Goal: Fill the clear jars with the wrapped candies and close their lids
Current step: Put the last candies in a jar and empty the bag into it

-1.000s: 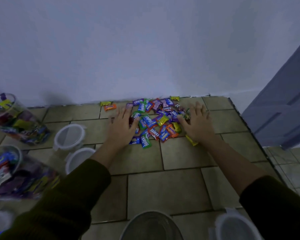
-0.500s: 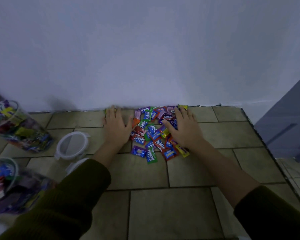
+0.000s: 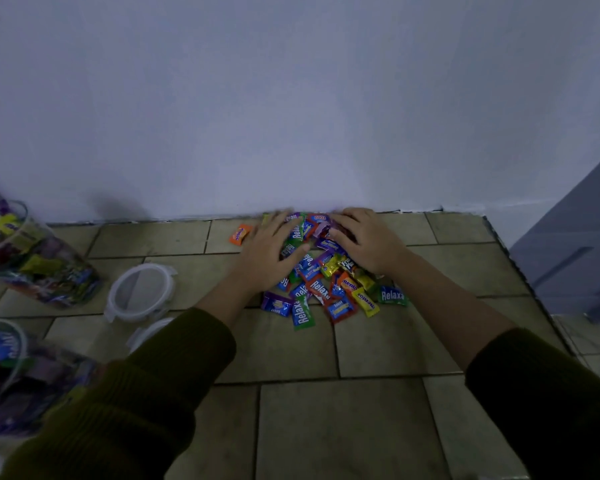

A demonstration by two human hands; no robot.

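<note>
Our flat left hand [image 3: 270,251] and curled right hand [image 3: 365,238] cupped the candies [image 3: 327,285] by the far wall [image 3: 291,98] to scoop them; we couldn't tell if the right held any.

Long sleeves, dark olive-green knit — left sleeve [image 3: 146,393] shows fine ribbing, right sleeve [image 3: 551,393] darker. Cuffs end mid-forearm; left hand [image 3: 267,251], right hand [image 3: 364,237] bare.

Left hand [image 3: 271,251] and right hand [image 3: 364,237] lie palm-down, fingers apparently relaxed.
</note>
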